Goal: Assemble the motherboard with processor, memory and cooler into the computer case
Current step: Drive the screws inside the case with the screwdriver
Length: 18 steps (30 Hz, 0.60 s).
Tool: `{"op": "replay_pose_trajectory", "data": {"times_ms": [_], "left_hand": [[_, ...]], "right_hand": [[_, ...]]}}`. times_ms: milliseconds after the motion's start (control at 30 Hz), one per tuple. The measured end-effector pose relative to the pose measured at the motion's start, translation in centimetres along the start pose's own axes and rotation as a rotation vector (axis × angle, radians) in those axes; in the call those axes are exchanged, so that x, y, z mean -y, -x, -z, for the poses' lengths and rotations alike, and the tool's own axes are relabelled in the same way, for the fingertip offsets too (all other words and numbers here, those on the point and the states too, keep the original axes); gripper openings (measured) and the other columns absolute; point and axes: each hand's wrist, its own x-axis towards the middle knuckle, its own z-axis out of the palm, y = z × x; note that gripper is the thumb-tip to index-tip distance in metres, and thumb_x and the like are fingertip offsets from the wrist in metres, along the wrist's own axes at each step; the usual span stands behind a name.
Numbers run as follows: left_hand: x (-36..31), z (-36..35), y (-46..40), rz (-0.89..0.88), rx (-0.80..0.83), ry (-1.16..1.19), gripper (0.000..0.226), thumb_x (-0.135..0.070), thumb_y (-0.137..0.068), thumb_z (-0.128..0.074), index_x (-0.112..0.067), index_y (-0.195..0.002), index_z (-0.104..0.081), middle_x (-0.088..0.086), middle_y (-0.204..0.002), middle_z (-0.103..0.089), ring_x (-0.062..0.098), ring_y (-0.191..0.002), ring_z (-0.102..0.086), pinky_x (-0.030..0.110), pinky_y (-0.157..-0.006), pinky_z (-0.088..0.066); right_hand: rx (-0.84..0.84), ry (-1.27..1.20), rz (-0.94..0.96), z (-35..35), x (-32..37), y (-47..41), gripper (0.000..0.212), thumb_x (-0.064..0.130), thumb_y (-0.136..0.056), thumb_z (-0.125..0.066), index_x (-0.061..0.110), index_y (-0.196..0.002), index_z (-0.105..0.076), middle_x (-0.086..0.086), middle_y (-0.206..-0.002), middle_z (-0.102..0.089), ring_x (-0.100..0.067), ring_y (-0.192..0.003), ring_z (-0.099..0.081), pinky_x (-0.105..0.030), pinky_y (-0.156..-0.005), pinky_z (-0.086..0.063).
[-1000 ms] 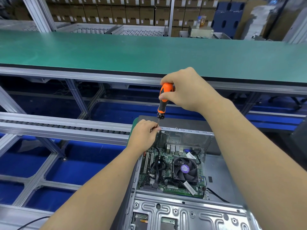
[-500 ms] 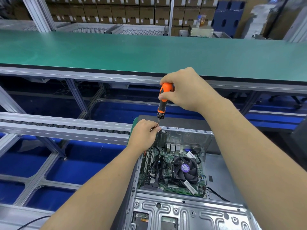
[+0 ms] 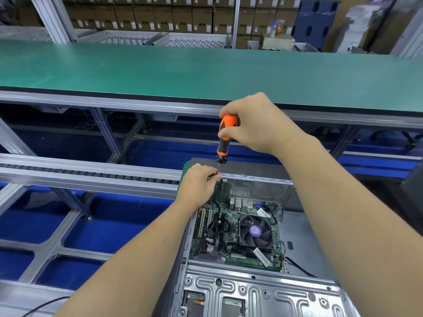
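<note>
1. Computer case: open grey metal chassis lying flat, its far rear wall standing upright; the landmark for every position below.
2. Motherboard: green board seated inside the case, against the rear wall.
3. Cooler: black fan with a purple hub label, mounted on the motherboard toward the case's right side.
4. Black cables: looped over the board to the left of the cooler, inside the case.
5. Screwdriver: orange-and-black handle, held nearly upright above the far-left corner of the case, its shaft pointing down to the top edge of the rear wall.
6. Right hand: fingers and thumb curled round the upper part of the screwdriver handle, above the case's rear wall.
7. Left hand: at the far-left corner of the case, fingertips pinching the screwdriver shaft near its tip.
8. Green bench top: long surface beyond the case.
9. Roller track: metal rail to the left of the case.
</note>
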Motion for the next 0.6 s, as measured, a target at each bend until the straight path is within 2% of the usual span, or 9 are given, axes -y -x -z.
{"op": "replay_pose_trajectory", "data": {"times_ms": [300, 600], "left_hand": [[-0.05, -0.09, -0.09, 0.004, 0.012, -0.018, 0.018, -0.03, -0.096, -0.062, -0.017, -0.096, -0.075, -0.006, -0.087, -0.07, 0.015, -0.087, -0.05, 0.037, -0.082, -0.046], [-0.03, -0.02, -0.1, -0.021, -0.022, -0.001, 0.017, -0.03, -0.097, -0.062, -0.019, -0.101, -0.074, -0.01, -0.086, -0.068, 0.012, -0.084, -0.051, 0.032, -0.078, -0.047]], "right_hand": [[0.009, -0.01, 0.013, 0.01, 0.16, 0.14, 0.032, 0.034, -0.091, -0.072, 0.012, -0.115, -0.071, -0.006, -0.094, -0.069, -0.025, -0.086, -0.058, -0.044, -0.081, -0.055], [-0.007, 0.015, 0.011, 0.25, 0.33, 0.0, 0.03, 0.036, -0.091, -0.071, 0.01, -0.106, -0.071, -0.007, -0.087, -0.066, -0.026, -0.083, -0.054, -0.042, -0.079, -0.053]]}}
